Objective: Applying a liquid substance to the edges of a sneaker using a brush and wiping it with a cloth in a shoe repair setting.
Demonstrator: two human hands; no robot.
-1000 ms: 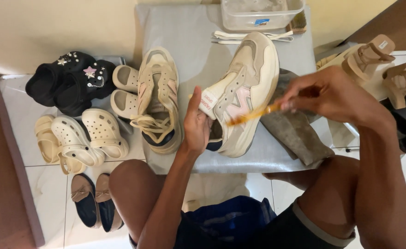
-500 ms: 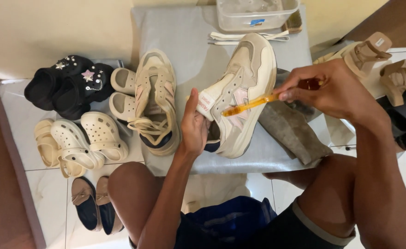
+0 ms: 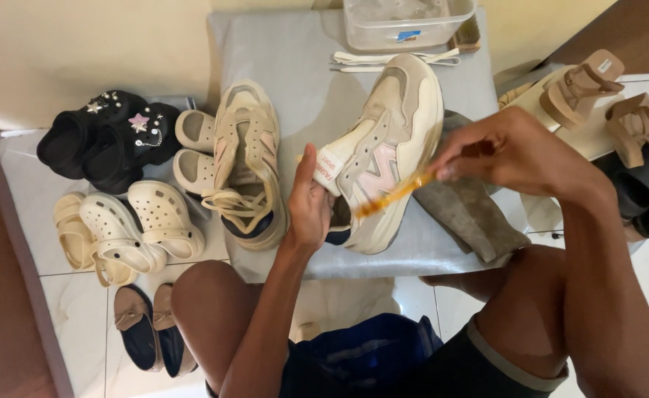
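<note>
The left hand (image 3: 311, 210) grips the heel end of a beige sneaker (image 3: 383, 151) at frame centre, which rests on the grey surface (image 3: 302, 66). The right hand (image 3: 512, 151) is closed around an orange-handled brush (image 3: 391, 195), whose tip touches the sneaker's side. A second sneaker (image 3: 247, 166) lies just left. A grey cloth (image 3: 468, 217) lies right of the held sneaker. White clogs (image 3: 129, 228) sit at lower left on the floor.

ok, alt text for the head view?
Left hand steadies a beige sneaker on a grey mat while the right hand holds an orange brush against its side. More shoes lie to the left.
</note>
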